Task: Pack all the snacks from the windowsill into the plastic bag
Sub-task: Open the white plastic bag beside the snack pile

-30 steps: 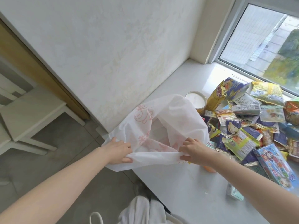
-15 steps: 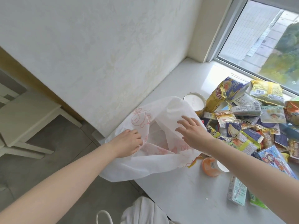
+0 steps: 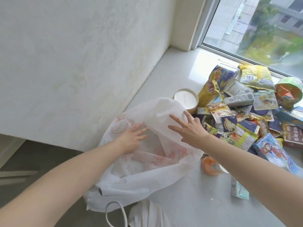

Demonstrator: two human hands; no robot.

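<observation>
As the left hand [image 3: 131, 140] lies flat on the plastic bag [image 3: 139, 181], the right hand [image 3: 188, 130], splayed, touches it.

A thin white plastic bag with red printing [image 3: 139, 182] lies crumpled, mouth open, on the left edge of a pale windowsill [image 3: 180, 71]. Just to its right, colourful snack packets [image 3: 229, 122] lie heaped with boxes and tubs beside the window.

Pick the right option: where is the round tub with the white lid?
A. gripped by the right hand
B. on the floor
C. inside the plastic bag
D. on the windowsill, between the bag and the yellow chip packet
D: the round tub stands on the windowsill between the plastic bag and the yellow chip packet; the right hand has spread fingers and grips nothing.
</observation>
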